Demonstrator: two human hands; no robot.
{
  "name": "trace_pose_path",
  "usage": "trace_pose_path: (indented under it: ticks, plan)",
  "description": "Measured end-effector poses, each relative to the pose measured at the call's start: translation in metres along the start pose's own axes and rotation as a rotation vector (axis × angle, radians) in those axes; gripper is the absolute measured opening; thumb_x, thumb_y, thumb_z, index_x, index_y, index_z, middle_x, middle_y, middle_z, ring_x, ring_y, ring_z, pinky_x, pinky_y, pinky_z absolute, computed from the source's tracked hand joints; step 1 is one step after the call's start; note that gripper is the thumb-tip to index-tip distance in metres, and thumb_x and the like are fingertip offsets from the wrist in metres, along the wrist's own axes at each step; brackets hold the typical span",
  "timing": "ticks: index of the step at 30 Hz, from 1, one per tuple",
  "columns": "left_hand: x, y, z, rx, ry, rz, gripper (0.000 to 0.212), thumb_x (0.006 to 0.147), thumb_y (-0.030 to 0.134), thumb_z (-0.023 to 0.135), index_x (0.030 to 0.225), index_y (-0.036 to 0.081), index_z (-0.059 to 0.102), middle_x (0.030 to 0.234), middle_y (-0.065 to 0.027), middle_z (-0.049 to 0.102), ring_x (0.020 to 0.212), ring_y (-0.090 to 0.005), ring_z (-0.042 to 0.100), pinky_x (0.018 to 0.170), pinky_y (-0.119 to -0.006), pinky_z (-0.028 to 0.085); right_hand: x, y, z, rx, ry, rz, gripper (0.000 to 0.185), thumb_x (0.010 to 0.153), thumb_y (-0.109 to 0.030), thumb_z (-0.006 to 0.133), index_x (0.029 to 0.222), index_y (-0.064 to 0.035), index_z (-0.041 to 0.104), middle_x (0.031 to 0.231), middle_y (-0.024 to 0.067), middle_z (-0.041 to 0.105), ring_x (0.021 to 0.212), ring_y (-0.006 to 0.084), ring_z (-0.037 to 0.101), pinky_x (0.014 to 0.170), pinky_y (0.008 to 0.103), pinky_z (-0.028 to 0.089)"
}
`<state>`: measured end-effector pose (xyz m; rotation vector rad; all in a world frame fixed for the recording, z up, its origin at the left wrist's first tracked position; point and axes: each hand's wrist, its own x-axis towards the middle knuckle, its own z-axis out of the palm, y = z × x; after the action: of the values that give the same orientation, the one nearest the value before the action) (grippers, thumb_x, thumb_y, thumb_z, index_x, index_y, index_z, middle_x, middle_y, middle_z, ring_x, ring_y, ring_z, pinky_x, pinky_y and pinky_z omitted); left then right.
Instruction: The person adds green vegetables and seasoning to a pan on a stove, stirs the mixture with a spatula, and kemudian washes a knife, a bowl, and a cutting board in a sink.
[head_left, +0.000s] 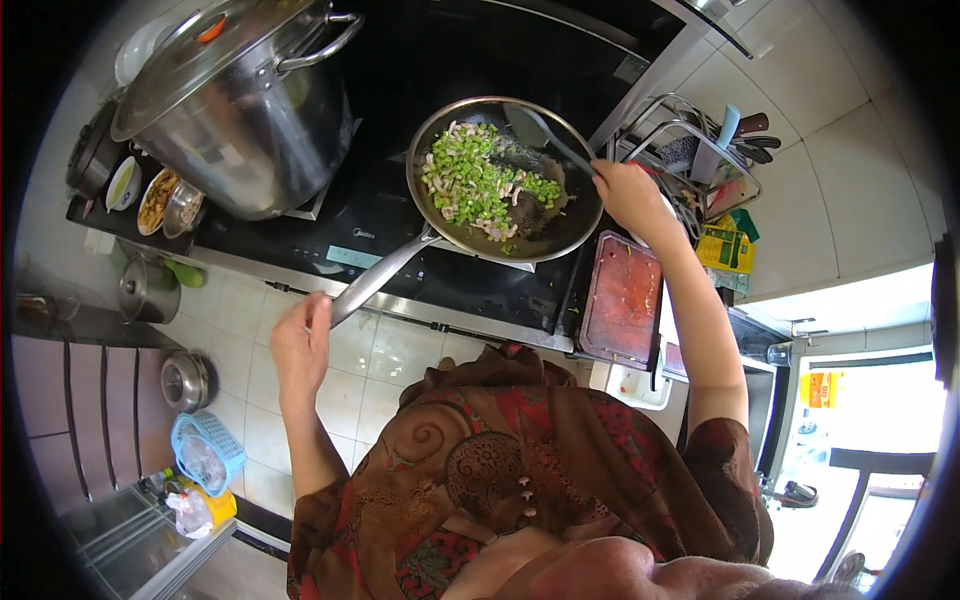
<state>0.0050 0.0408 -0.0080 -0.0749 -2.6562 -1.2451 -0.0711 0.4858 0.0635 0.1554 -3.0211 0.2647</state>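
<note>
A frying pan (581, 225) sits on the black glass cooktop (300, 259), holding chopped green vegetable pieces (469, 169) mixed with pale bits of food, mostly in its left half. My right hand (634, 196) grips the handle of a dark grey spatula (529, 126), whose blade rests inside the pan near the far right rim. At the end of the pan's metal handle (386, 277), my left hand (301, 341) is closed around the tip, with thumb and fingers near each other. Part of the spatula's handle is hidden in my right hand.
A large lidded steel stockpot (247, 135) stands left of the pan. Beyond it are small dishes of food (157, 202). To the right lie a reddish cutting board (621, 300) and a wire rack with knives (709, 146). A lidded pot (150, 289) stands lower left.
</note>
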Motion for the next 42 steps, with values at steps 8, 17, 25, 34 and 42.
trace_pose_path:
  ticks: [8, 17, 25, 34, 42]
  plan:
    - [-0.003, 0.002, 0.006, -0.293, -0.262, -0.190, 0.032, 0.088, 0.026, 0.065, 0.102, -0.003, 0.067, 0.062, -0.0029, 0.058, 0.057, -0.0069, 0.052, 0.053, -0.022, 0.040, -0.007, -0.051, 0.012, -0.343, -0.100, -0.331, 0.029, 0.078, -0.007, 0.059, 0.106, -0.0088, 0.062, 0.072, 0.0129, 0.064, 0.074, 0.0294, 0.066, 0.062, 0.0397, 0.053]
    - [-0.006, 0.000, 0.005, -0.563, -0.283, -0.304, 0.023, 0.086, 0.016, 0.066, 0.098, -0.004, 0.067, 0.067, -0.0010, 0.059, 0.059, -0.0068, 0.053, 0.054, -0.021, 0.041, -0.070, -0.089, -0.111, -0.506, -0.363, -0.304, 0.037, 0.075, -0.002, 0.058, 0.112, -0.0094, 0.060, 0.074, 0.0087, 0.061, 0.065, 0.0265, 0.063, 0.056, 0.0372, 0.051]
    - [-0.003, 0.000, 0.006, -0.584, -0.295, -0.325, 0.021, 0.088, 0.016, 0.062, 0.097, -0.002, 0.067, 0.064, -0.0004, 0.057, 0.058, -0.0059, 0.051, 0.054, -0.020, 0.038, -0.023, -0.067, -0.040, -0.556, -0.161, -0.218, 0.009, 0.073, -0.005, 0.062, 0.080, -0.0086, 0.066, 0.075, 0.0104, 0.067, 0.077, 0.0254, 0.069, 0.061, 0.0338, 0.054]
    - [-0.009, -0.053, 0.026, -0.483, -0.266, -0.572, 0.048, 0.096, 0.040, 0.049, 0.088, -0.004, 0.066, 0.057, -0.0058, 0.058, 0.050, -0.0083, 0.049, 0.048, -0.021, 0.036, -0.020, -0.030, 0.014, -0.544, -0.055, -0.207, 0.033, 0.076, -0.002, 0.059, 0.109, -0.0058, 0.057, 0.079, 0.0092, 0.065, 0.074, 0.0235, 0.067, 0.061, 0.0320, 0.054]
    - [-0.035, -0.058, 0.072, -0.450, -0.554, -0.634, 0.044, 0.094, 0.036, 0.054, 0.085, -0.005, 0.066, 0.057, -0.0072, 0.059, 0.050, -0.0099, 0.052, 0.049, -0.022, 0.040, -0.061, -0.055, -0.034, -0.418, -0.162, -0.122, 0.045, 0.077, -0.001, 0.057, 0.121, -0.0104, 0.055, 0.082, 0.0106, 0.062, 0.067, 0.0244, 0.067, 0.055, 0.0335, 0.053]
